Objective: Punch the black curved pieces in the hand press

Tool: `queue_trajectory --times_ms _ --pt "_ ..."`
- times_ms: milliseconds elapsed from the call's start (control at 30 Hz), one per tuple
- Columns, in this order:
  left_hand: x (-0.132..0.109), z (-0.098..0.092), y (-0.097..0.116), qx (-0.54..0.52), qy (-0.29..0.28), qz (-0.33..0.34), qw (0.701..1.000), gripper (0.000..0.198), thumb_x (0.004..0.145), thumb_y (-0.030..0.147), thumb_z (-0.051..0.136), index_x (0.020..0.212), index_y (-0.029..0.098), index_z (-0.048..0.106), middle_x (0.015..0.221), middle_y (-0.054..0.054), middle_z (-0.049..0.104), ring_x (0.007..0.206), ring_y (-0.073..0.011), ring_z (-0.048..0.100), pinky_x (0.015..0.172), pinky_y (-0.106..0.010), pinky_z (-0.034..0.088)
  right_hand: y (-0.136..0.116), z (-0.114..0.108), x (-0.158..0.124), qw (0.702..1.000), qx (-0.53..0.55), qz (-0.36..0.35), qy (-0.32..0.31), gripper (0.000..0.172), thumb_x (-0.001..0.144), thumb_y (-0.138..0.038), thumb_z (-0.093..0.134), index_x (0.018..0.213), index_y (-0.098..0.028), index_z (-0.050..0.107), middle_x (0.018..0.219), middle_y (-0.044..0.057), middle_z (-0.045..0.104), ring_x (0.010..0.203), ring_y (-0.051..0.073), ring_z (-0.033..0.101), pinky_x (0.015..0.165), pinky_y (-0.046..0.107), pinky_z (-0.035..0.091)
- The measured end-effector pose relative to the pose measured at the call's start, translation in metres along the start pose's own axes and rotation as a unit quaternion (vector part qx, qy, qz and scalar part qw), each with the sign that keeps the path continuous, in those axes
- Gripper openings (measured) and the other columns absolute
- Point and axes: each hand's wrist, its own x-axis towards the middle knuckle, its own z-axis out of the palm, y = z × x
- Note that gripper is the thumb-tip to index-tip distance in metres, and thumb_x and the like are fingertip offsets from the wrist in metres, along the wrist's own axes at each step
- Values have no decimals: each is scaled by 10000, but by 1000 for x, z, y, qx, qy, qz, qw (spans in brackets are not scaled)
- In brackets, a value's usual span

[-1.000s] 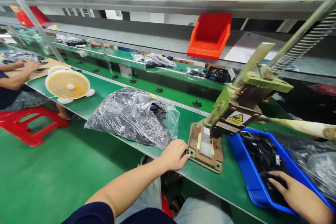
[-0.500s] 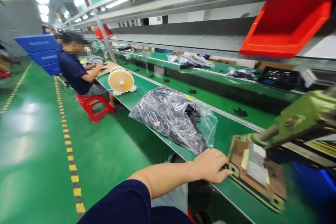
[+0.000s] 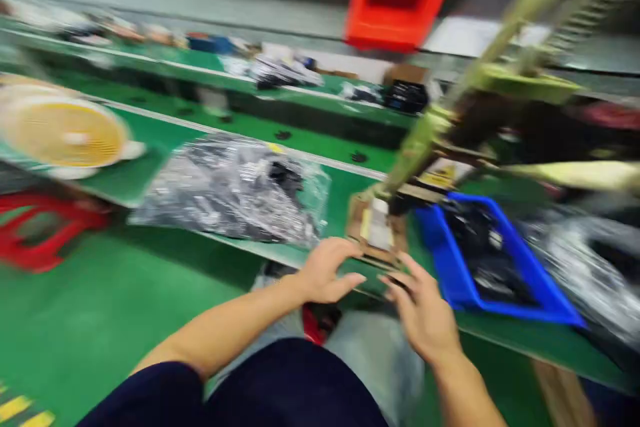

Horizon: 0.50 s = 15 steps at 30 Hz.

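A: While the view is this blurred, where are your hands?

B: Your left hand (image 3: 327,273) rests at the front edge of the green table (image 3: 160,173), fingers loosely spread and holding nothing, just beside the brown metal base plate (image 3: 373,233) of the green lever press (image 3: 450,127). Your right hand (image 3: 425,310) hovers near the same plate, fingers spread; whether it pinches a small part, I cannot tell.

A: What lies around them?

B: The blue plastic bin of black parts (image 3: 480,260) sits just right of the plate, and the clear plastic bag of dark pieces (image 3: 235,190) lies to its left. A yellow round fan (image 3: 65,137) stands further left.

A: How should you handle this?

B: I'd judge you should steady your head, keep your left fingers off the plate's middle, and bring both hands in squarely.
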Motion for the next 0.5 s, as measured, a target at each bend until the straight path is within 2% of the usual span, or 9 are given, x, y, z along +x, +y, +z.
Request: queue_trajectory --times_ms 67,167,233,300,400,500 --pt "-9 -5 12 -26 -38 -12 999 408 972 419 723 1330 229 683 1281 -147 766 1209 -298 706 1076 -498 542 1 -25 -30 997 2 -29 -65 578 1062 -423 573 1618 -327 445 1266 87 809 1073 230 821 963 377 696" --pt "-14 -9 20 -41 -85 -29 995 223 1006 362 684 1201 270 741 1126 -98 795 1085 -268 730 1014 -482 564 -5 -31 -43 984 45 -102 -137 708 1087 -252 487 1723 -258 177 1333 120 782 1216 239 781 1056 420 664" --pt "-18 -8 26 -39 -88 -35 995 145 1020 336 670 1124 276 750 1044 -80 796 1024 -253 736 976 -468 579 -10 -28 -40 982 57 -118 -134 732 1083 -221 495 1727 -258 148 1346 118 776 1227 238 773 1050 419 662" --pt "-22 -7 30 -43 -57 -22 997 124 1010 304 697 1124 269 730 1010 -69 793 970 -237 742 924 -443 595 -13 -26 -37 982 73 -127 -119 749 1079 -220 532 1724 -263 154 1277 96 803 1168 225 789 1010 399 674" --pt "-27 -6 28 -56 9 12 998 253 969 230 760 1203 264 671 985 -47 783 908 -208 741 843 -390 608 -11 -27 -38 982 92 -133 -101 749 1073 -214 570 1715 -274 189 1200 70 826 1093 206 808 968 382 685" --pt "-29 -7 23 -58 22 22 998 345 944 182 787 1244 270 639 963 -30 774 891 -198 744 818 -368 614 -6 -28 -41 981 97 -134 -103 719 1071 -195 568 1701 -292 237 1200 59 831 1084 205 815 961 384 688"
